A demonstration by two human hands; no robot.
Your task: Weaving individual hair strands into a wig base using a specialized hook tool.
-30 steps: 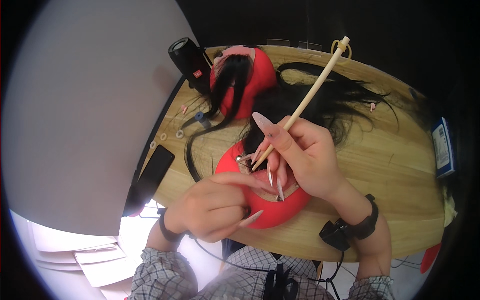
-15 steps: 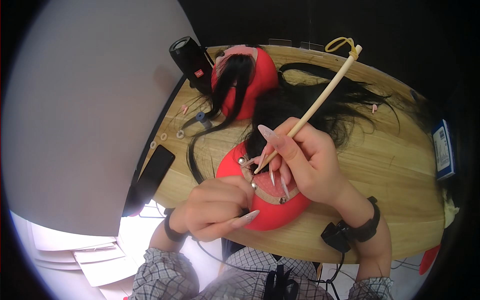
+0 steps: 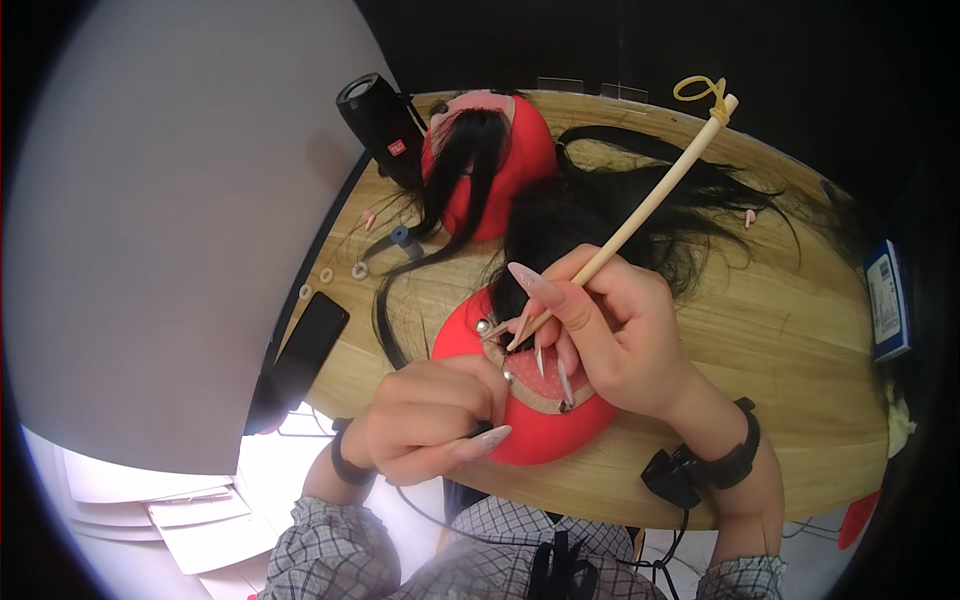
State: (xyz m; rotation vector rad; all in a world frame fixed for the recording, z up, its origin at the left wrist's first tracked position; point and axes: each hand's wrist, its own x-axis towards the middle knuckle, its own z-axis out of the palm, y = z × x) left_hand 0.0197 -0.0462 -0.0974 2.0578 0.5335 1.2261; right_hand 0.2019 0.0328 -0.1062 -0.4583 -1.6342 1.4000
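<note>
A thin pale wooden stick (image 3: 655, 195) slants up to the right, pinched near its lower end by my right hand (image 3: 630, 330). A yellow rubber band (image 3: 700, 88) is tied at its top. The stick's lower tip sits at the edge of a pink mesh cap (image 3: 540, 376), which is pinned with round metal-headed pins (image 3: 485, 326) on a rounded red form (image 3: 545, 440). My left hand (image 3: 430, 405) is closed beside the cap's near left edge, a bit of dark hair showing between thumb and fingers. Long black hair (image 3: 545, 225) spreads behind the cap.
Behind stands a second red form (image 3: 530, 150) with black hair, next to a black cylindrical speaker (image 3: 380, 130). At left lie a phone (image 3: 312, 335), small rings and a grey-blue spool (image 3: 404, 240). A blue-and-white box (image 3: 886, 300) is at the table's right edge.
The stick's upper end has swung slightly right and down as my right hand shifts a little. My left hand stays closed in nearly the same place.
</note>
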